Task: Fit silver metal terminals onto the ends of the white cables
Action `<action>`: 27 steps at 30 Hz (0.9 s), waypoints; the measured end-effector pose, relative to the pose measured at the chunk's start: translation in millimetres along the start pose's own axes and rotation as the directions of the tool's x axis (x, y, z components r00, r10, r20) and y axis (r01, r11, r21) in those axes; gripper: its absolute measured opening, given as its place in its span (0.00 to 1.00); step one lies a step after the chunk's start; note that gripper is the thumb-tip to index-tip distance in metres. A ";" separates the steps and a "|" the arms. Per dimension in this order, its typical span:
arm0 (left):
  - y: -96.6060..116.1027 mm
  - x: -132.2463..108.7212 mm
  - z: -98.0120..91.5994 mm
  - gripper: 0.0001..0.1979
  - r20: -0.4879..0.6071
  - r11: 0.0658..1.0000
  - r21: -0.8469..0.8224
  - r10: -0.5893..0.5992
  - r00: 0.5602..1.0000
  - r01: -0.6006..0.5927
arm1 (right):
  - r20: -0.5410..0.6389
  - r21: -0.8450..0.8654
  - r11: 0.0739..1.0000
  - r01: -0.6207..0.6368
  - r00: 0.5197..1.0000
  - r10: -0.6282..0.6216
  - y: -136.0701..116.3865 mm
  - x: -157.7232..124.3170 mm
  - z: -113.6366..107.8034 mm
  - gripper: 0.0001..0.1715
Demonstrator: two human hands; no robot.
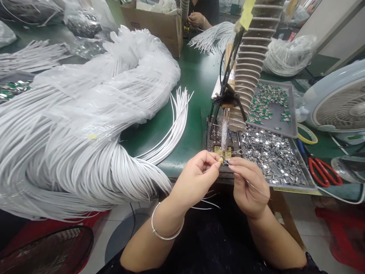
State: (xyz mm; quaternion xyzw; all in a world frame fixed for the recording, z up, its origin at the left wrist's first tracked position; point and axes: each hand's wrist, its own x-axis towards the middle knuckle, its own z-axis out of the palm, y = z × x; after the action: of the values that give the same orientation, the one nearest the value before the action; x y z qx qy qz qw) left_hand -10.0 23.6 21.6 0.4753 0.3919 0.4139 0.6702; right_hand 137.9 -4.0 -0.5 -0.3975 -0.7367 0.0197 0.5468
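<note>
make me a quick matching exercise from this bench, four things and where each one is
Things:
1. red-handled scissors
2. silver bangle
3. white cables
4. metal clips

Places:
a. spilling from clear plastic on the left
b. on the green bench, right of the tray
c. heaped in a grey tray
d. around the left wrist

Right pairs: 1-b, 2-d, 3-a, 4-c
</note>
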 end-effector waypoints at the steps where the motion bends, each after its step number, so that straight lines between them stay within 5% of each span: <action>1: -0.2 0.0 0.0 0.07 -0.001 1.000 -0.003 0.004 1.000 -0.004 | 0.001 0.000 1.000 0.000 1.000 0.000 0.0 0.0 0.0 0.18; 27: -1.1 -0.8 0.9 0.07 0.016 0.997 -0.019 -0.068 0.998 0.068 | 0.024 -0.006 0.998 -0.058 0.998 0.059 2.1 -6.2 -1.5 0.16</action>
State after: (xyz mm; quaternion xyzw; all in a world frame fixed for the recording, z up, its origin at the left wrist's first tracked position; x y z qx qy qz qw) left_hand -9.3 22.4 20.9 0.4580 0.3987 0.3910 0.6916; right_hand 140.9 -7.0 -5.8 -0.4200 -0.7313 0.0385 0.5360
